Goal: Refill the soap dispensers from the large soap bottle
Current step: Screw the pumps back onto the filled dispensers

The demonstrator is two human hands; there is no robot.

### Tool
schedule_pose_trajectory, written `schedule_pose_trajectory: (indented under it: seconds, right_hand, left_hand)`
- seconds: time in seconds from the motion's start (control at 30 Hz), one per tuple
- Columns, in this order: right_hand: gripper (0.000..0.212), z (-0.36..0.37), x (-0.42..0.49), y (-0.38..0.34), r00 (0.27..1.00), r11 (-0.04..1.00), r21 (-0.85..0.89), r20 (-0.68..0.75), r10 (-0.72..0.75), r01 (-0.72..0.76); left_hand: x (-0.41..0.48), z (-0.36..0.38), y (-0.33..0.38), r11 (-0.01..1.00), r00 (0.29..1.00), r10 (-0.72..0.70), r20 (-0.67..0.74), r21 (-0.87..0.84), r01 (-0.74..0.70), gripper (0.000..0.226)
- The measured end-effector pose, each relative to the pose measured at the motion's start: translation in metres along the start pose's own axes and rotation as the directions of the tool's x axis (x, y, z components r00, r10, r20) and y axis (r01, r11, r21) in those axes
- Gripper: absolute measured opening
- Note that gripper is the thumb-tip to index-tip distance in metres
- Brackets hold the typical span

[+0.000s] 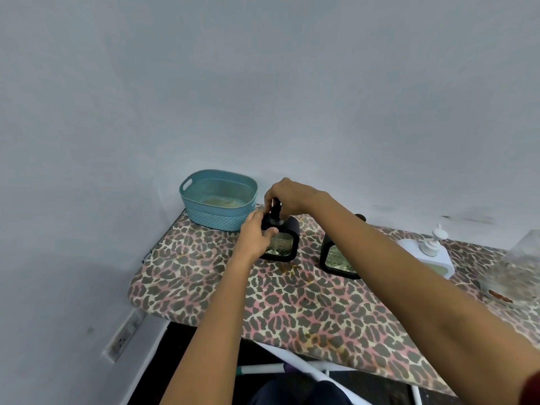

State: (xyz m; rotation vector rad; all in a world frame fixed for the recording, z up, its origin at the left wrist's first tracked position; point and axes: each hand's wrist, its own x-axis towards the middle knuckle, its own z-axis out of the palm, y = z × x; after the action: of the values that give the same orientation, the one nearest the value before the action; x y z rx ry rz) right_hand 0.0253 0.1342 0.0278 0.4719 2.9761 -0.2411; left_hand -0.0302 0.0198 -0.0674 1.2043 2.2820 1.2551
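Observation:
A black square soap dispenser with a clear window stands on the leopard-print board. My left hand holds its left side, thumb on the front. My right hand grips the black pump top from above. A second black dispenser stands to the right, partly hidden by my right forearm. A white pump dispenser stands further right. A large clear bottle sits at the right edge, blurred.
A teal woven basket sits at the board's far left end against the wall. A wall socket is low on the left. The board's white legs show below. A yellowish stain marks the cover near the dispenser.

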Motion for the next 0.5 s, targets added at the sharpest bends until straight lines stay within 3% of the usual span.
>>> schedule_pose_trajectory:
  seconds: [0.17,0.27,0.37,0.43,0.5]
  right_hand:
    - [0.025,0.004,0.002,-0.002,0.993,0.991,0.057,0.008,0.118,-0.118]
    - [0.04,0.009,0.003,-0.008,0.967,0.968,-0.014,-0.047,0.251,-0.252]
    - [0.054,0.002,0.001,-0.012,0.929,0.909,0.194,0.106,0.354,-0.369]
    - [0.066,-0.008,-0.004,-0.007,0.921,0.904,0.223,0.227,0.315,-0.364]
    - [0.076,-0.013,-0.009,0.004,0.937,0.901,0.29,0.234,0.261,-0.323]
  left_hand:
    - [-0.003,0.004,-0.004,0.999,0.999,0.038,-0.025,0.002,-0.038,0.045]
    - [-0.002,0.005,-0.007,0.999,0.998,0.039,-0.04,-0.027,-0.041,0.042]
    - [-0.001,0.007,-0.006,0.999,0.999,0.011,-0.036,-0.047,-0.013,0.049]
    - [0.0,0.007,-0.007,0.999,0.999,0.01,-0.043,-0.036,-0.011,0.052]
    - [0.0,0.007,-0.009,0.999,0.999,0.029,-0.044,-0.024,-0.03,0.05]
